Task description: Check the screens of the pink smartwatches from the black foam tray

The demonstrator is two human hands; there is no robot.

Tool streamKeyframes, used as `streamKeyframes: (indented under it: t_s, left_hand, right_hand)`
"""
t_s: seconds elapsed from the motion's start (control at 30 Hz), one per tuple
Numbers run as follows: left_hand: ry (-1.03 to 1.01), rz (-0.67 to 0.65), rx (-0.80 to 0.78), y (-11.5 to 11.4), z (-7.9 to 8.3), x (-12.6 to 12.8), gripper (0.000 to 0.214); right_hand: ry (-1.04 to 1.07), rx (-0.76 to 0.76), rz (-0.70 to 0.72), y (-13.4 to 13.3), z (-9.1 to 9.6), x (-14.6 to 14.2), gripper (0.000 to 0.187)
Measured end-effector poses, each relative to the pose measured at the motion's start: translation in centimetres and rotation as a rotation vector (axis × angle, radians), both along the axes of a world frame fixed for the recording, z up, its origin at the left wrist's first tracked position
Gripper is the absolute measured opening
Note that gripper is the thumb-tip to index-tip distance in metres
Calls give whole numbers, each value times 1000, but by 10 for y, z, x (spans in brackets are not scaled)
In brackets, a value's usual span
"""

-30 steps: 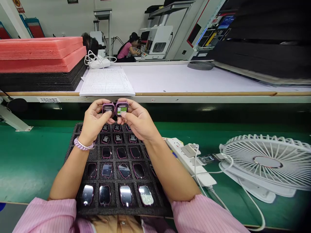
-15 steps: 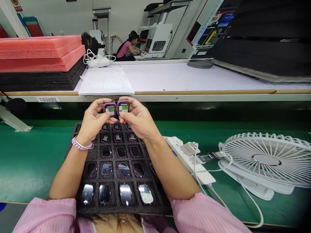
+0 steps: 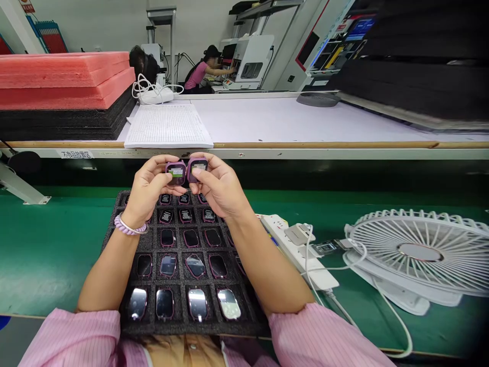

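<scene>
So, our left hand (image 3: 147, 186) pinches a small purple-framed watch body with a rounded square screen (image 3: 178, 174), thumb in front and fingers curled round its edges, its display lit green and white. Our right hand (image 3: 223, 188) grips a matching purple-framed watch body with a lit display (image 3: 200, 164), its thumb laid across the glass. We have both screens facing us, side by side, above the far part of a black foam tray with square compartments (image 3: 194, 328); whether the two cases touch, we cannot tell. Between our forearms, the tray carries rows of purple-rimmed watch bodies (image 3: 191, 238), the far ones showing white text. To our right stands a white rectangular power strip (image 3: 298, 255)
</scene>
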State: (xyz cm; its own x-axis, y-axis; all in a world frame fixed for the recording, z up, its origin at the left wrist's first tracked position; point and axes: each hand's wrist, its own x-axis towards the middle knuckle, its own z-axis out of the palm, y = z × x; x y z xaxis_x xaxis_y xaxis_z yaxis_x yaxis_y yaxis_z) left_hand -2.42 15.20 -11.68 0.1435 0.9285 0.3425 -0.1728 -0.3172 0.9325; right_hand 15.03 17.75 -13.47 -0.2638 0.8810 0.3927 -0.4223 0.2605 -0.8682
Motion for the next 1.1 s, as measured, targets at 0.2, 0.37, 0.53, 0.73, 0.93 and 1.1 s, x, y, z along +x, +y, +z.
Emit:
streamKeyframes:
  t_s: [0.2, 0.37, 0.53, 0.73, 0.93, 1.1]
  left_hand:
    - [1, 1, 3, 0, 0, 0, 34]
    - [15, 18, 9, 2, -1, 0, 32]
    - [-9, 24, -4, 1, 0, 0, 33]
    - [-41, 16, -9, -1, 3, 0, 36]
    - [-8, 34, -2, 1, 1, -1, 38]
    - [-10, 36, -5, 1, 1, 0, 38]
  right_hand:
    - [6, 1, 6, -1, 1, 0, 49]
    - [-16, -3, -3, -2, 1, 0, 47]
    - [-15, -6, 9, -3, 3, 0, 46]
    - [-39, -3, 34, -5, 6, 3, 48]
    - [-64, 27, 60, -3, 5, 6, 47]
    - [-53, 24, 53, -2, 3, 5, 47]
